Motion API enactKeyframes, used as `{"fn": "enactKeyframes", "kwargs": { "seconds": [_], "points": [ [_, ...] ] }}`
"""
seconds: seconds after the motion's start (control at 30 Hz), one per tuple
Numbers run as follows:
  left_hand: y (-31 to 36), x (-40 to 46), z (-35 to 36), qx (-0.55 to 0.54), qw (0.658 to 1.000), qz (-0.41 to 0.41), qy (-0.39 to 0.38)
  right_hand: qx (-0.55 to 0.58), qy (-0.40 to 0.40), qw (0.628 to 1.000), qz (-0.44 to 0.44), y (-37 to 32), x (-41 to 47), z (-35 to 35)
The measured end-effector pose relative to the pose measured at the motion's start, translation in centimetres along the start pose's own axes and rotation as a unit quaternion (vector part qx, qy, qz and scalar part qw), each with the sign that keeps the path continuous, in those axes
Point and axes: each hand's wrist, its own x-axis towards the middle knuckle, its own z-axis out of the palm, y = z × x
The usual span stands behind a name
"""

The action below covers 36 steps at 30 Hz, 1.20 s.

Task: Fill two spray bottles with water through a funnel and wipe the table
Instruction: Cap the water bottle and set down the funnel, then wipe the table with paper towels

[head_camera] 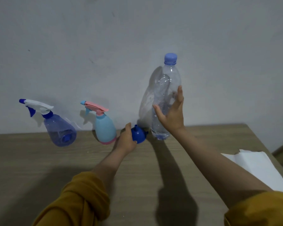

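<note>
Two arms in mustard-yellow sleeves (82, 198) reach forward over a wooden table (39, 160). A sheet of white paper (258, 168) lies at the table's right edge, beside the right forearm. The left hand (126, 141) grips the blue funnel (138, 135), which stands mouth-down with its spout upward; the fingers curl round its left side with the thumb above. The right hand (171, 115) is spread wide, fingers straight and apart, palm against the near side of the clear water bottle (166, 98), which stands upright with its blue cap on, just right of the funnel. Near the wall, the light-blue spray bottle (104, 128) with pink trigger stands just left of the left hand. Farther left, well apart, stands the translucent blue spray bottle (59, 128).
</note>
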Motion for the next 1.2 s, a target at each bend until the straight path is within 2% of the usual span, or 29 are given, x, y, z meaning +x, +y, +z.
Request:
{"fn": "enactKeyframes", "kwargs": {
  "seconds": [0.17, 0.27, 0.33, 0.5, 0.67, 0.8, 0.93, 1.03, 1.2],
  "points": [
    [1.4, -2.3, 0.7, -0.013, 0.997, 0.015, 0.076, -0.050, -0.048, 0.996, 0.048, -1.3, -3.8, -1.8],
    [3.3, -5.5, 1.4, 0.002, 0.989, 0.041, 0.142, -0.085, -0.054, 0.993, 0.063, -1.6, -7.0, -4.3],
    [5.2, -8.1, 2.3, 0.001, 0.985, 0.068, 0.156, -0.113, -0.047, 0.990, 0.072, -1.7, -9.4, -6.5],
    [9.8, -12.7, 5.9, -0.009, 0.991, 0.115, 0.067, -0.209, -0.059, 0.970, 0.108, -1.9, -15.8, -13.7],
    [13.7, -14.2, 10.8, 0.011, 0.980, 0.193, -0.042, -0.296, -0.052, 0.926, 0.230, -1.1, -21.3, -20.6],
    [15.6, -14.4, 14.6, 0.014, 0.967, 0.220, -0.125, -0.307, -0.041, 0.901, 0.304, -0.2, -23.6, -24.3],
    [17.3, -14.6, 17.5, 0.030, 0.956, 0.235, -0.174, -0.280, -0.061, 0.900, 0.328, 0.7, -24.8, -25.4],
    [17.8, -14.0, 19.1, 0.054, 0.951, 0.243, -0.185, -0.249, -0.048, 0.910, 0.327, 1.4, -25.5, -25.5],
    [18.1, -12.6, 20.5, 0.115, 0.948, 0.263, -0.140, -0.223, -0.028, 0.918, 0.327, 2.1, -25.5, -25.7]
  ]
}}
